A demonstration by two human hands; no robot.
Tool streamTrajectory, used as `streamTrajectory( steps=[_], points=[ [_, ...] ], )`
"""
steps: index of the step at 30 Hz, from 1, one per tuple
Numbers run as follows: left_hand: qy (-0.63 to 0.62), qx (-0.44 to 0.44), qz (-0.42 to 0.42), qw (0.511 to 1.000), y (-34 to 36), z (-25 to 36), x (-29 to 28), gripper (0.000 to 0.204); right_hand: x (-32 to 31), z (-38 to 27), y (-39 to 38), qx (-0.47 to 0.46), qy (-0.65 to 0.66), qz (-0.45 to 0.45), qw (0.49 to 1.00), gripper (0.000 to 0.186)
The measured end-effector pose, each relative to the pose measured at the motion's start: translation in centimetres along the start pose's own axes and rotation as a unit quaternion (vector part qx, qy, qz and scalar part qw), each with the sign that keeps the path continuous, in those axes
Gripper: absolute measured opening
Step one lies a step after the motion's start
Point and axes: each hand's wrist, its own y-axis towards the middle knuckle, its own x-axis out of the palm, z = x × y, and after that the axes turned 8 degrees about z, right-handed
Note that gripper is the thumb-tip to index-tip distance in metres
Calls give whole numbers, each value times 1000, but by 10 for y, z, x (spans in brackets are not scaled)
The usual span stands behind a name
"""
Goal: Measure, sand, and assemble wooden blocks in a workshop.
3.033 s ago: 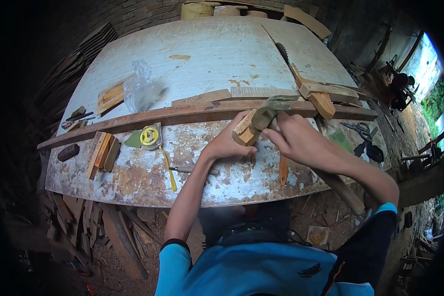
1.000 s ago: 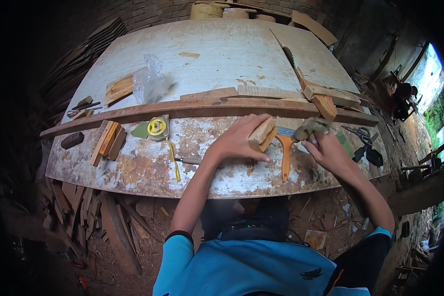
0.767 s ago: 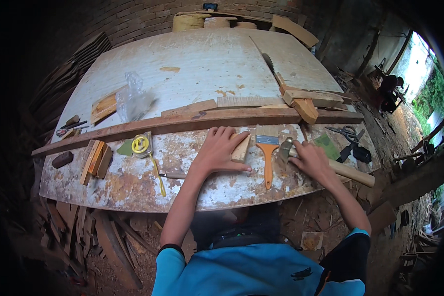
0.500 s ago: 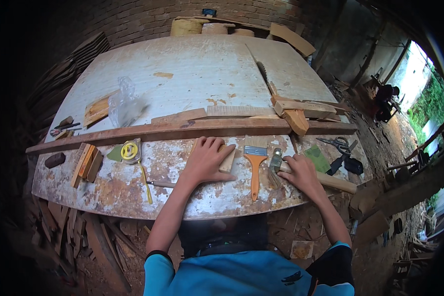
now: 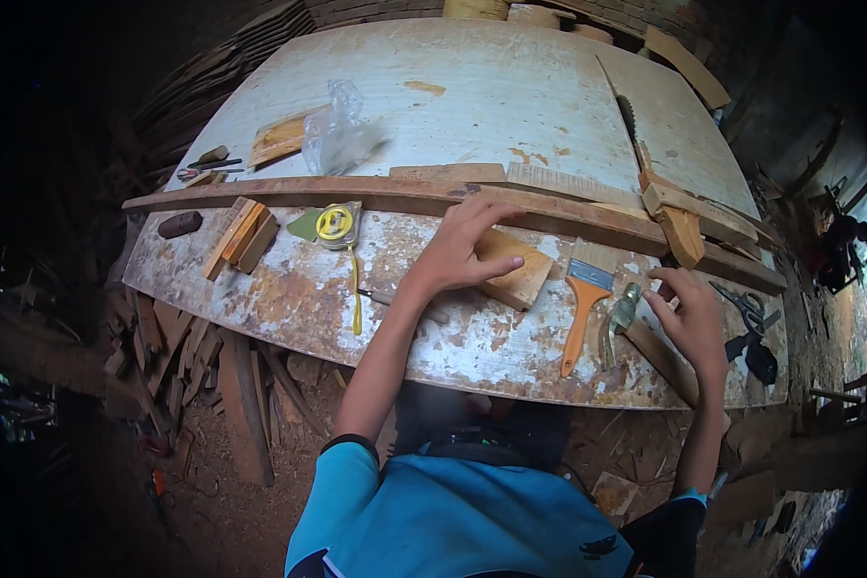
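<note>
My left hand [image 5: 460,249] is open, fingers and thumb spread over a pale wooden block [image 5: 522,279] and hiding part of it. My right hand [image 5: 694,318] hovers over a hammer [image 5: 657,358], its thumb and fingers apart and slightly curled. The hammer's metal head [image 5: 626,303] lies just left of those fingertips. Between the hands rests a flat paintbrush [image 5: 580,313] with an orange handle. A slim tool with a greyish handle [image 5: 383,297] is partly covered by my left forearm. Beside it lies a yellow tape measure [image 5: 337,226] with its tape hanging out.
A long wooden beam [image 5: 395,190] crosses the white, worn table [image 5: 491,87]. Behind it lie a clear plastic bag [image 5: 337,135] and a handsaw [image 5: 672,217]. Stacked wood pieces [image 5: 241,239] sit at left, scissors [image 5: 747,310] at right. Scrap wood [image 5: 246,405] covers the floor.
My right hand has come off the hammer and lifted slightly. My left hand has risen from its grip on the wooden block, fingers spread. The whole view has shifted and tilted.
</note>
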Motion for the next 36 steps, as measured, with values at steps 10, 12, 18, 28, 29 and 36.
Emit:
streamTrajectory(
  steps=[10,12,18,28,29,36],
  points=[
    [59,-46,-79,994,-6,-9,11,70,86,33,9,-71,134,30,988,10],
    [51,-45,-72,995,-9,-3,8,68,84,30,5,-94,124,28,987,9],
    [94,-36,-18,995,-8,-5,16,63,82,24,4,-75,112,36,990,10],
    [20,-16,160,987,-3,-13,-32,49,81,38,6,-40,129,45,990,12],
    [32,-29,202,978,-9,-14,-46,48,84,41,7,-42,138,43,989,13],
    [427,-164,255,852,-89,-80,-195,57,81,39,4,-41,144,35,988,12]
  ],
)
